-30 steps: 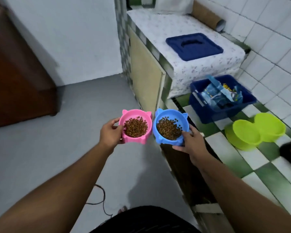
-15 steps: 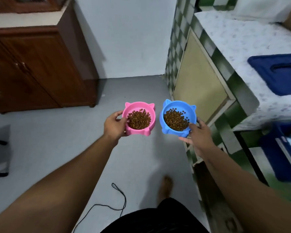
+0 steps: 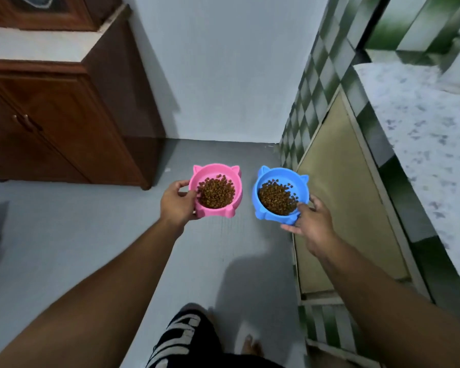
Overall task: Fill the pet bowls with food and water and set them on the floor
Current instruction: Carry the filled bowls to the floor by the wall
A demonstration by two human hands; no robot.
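Kibble [image 3: 217,193] fills both bowls; our left grip [image 3: 177,205] clasps pink bowl [image 3: 213,169], right grip [image 3: 312,224] clasps blue bowl [image 3: 282,173]; water, floor [image 3: 91,235] placement left.

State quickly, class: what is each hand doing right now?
Left hand: closed, fingers gripping the pink plastic cat-eared bowl.
Right hand: closed, fingers gripping the blue plastic cat-eared bowl.

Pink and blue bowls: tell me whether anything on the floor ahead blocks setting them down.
Nothing visible does. The grey floor around and ahead of the pink bowl and blue bowl lies bare to the wall; the wooden cabinet stands off to the left, the tiled counter to the right.
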